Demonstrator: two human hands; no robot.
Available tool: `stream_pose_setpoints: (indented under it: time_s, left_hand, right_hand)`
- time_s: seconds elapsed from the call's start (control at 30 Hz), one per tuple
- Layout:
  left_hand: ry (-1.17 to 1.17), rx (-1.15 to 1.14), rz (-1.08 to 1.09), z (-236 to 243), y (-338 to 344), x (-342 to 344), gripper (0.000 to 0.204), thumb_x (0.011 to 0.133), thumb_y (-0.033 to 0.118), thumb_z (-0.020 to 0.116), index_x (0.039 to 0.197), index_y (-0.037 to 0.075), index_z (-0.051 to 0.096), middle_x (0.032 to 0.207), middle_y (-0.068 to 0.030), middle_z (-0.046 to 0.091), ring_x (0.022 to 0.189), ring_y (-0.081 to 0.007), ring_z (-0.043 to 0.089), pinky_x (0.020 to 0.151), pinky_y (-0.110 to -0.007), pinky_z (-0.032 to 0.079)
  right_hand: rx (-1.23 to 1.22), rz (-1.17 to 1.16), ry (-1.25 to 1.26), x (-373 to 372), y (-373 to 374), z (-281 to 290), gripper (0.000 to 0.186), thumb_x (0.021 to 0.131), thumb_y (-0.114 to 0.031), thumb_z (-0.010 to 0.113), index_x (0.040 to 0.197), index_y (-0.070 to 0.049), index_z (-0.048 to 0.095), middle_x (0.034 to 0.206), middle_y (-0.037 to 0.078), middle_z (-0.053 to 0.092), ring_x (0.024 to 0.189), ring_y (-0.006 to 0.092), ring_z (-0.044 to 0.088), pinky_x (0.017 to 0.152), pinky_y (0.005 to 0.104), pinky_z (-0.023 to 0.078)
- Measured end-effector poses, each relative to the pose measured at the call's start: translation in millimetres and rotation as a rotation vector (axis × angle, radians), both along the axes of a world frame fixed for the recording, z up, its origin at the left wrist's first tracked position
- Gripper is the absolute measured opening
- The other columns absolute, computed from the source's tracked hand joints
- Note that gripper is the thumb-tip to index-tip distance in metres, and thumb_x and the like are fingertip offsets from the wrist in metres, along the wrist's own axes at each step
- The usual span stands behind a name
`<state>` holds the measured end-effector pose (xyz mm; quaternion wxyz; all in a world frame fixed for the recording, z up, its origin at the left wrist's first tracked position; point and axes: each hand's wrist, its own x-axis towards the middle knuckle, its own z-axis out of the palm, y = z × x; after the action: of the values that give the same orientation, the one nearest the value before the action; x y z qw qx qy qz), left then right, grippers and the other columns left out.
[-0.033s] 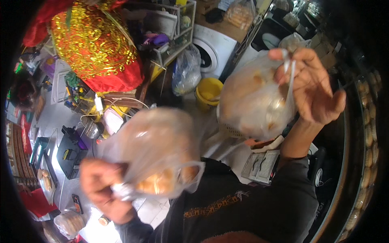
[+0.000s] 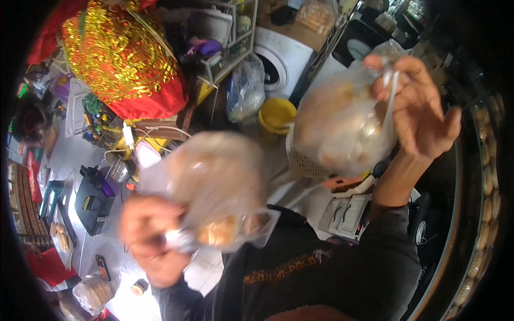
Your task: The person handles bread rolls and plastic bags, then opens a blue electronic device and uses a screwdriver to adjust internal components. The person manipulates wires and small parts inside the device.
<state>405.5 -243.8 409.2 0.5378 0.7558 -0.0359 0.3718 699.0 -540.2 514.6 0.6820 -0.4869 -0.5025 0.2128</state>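
My left hand (image 2: 152, 238) is closed around the gathered neck of a clear plastic bag (image 2: 217, 166) in front of my body. Orange-brown buns or rolls (image 2: 217, 231) show through its film, blurred by motion. Higher at the right, my right hand (image 2: 420, 109) pinches the top of a second plastic bag (image 2: 340, 120) between thumb-side fingers, its other fingers curled loosely. That bag hangs full of pale brown, rounded pieces that look like bread. Both bags are held up in the air, apart from each other.
Behind the right bag stands a white perforated basket (image 2: 302, 158), with a yellow bucket (image 2: 276, 115) and a white washing machine (image 2: 284, 59) farther back. A red and gold tinsel cloth (image 2: 123, 64) rises at upper left. Bread-filled shelves (image 2: 484, 198) line the right; a phone (image 2: 101, 267) lies lower left.
My left hand and its bag have moved to the right and slightly up. My right hand has shifted a little to the right, and more of the white basket shows.
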Motion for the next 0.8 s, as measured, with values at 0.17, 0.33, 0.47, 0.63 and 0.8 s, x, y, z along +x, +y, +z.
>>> stream_pose_setpoints:
  time_s: [0.17, 0.33, 0.47, 0.63, 0.8]
  left_hand:
    - [0.149, -0.025, -0.298, -29, -6, 104, 0.051, 0.07, -0.008, 0.064, 0.119, 0.005, 0.07, 0.107, -0.004, 0.071, 0.069, -0.0064, 0.054, 0.063, -0.021, 0.041]
    - [0.149, -0.216, -0.528, -73, -5, 156, 0.052, 0.069, -0.01, 0.062, 0.119, 0.004, 0.07, 0.113, -0.0021, 0.071, 0.068, -0.0044, 0.052, 0.059, -0.02, 0.041]
    - [0.392, -0.193, -0.509, -64, -4, 171, 0.053, 0.07, -0.011, 0.061, 0.12, 0.004, 0.07, 0.11, -0.0029, 0.071, 0.068, -0.0032, 0.052, 0.059, -0.02, 0.04]
    - [0.398, -0.156, -0.421, -85, -5, 214, 0.048, 0.072, -0.012, 0.059, 0.117, 0.005, 0.068, 0.09, -0.0026, 0.067, 0.066, -0.0048, 0.052, 0.058, -0.02, 0.04]
    - [0.389, -0.185, -0.264, -89, -7, 264, 0.046, 0.074, -0.012, 0.059, 0.115, 0.004, 0.068, 0.067, 0.0038, 0.046, 0.06, -0.0027, 0.043, 0.057, -0.018, 0.035]
  right_hand:
    - [0.11, -0.303, 0.291, 49, -36, 18, 0.086, 0.088, -0.051, 0.07, 0.142, 0.01, 0.045, 0.144, 0.042, 0.041, 0.12, 0.0414, 0.058, 0.108, 0.0452, 0.045]
    - [0.201, -0.499, 0.303, 92, -18, 23, 0.099, 0.082, -0.042, 0.081, 0.144, 0.018, 0.032, 0.152, 0.052, 0.018, 0.129, 0.0499, 0.05, 0.112, 0.0556, 0.043]
    - [0.166, -0.345, 0.375, 128, 49, 12, 0.062, 0.091, -0.058, 0.069, 0.105, 0.003, 0.072, 0.112, 0.031, 0.07, 0.09, 0.0374, 0.072, 0.079, 0.0456, 0.062]
    - [0.22, -0.433, 0.397, 214, 79, -4, 0.066, 0.089, -0.061, 0.07, 0.101, 0.004, 0.07, 0.098, 0.031, 0.071, 0.078, 0.0337, 0.073, 0.07, 0.041, 0.063]
    - [0.174, -0.492, 0.303, 338, 92, 0, 0.065, 0.087, -0.061, 0.072, 0.101, 0.001, 0.065, 0.096, 0.023, 0.071, 0.077, 0.028, 0.072, 0.068, 0.0368, 0.061]
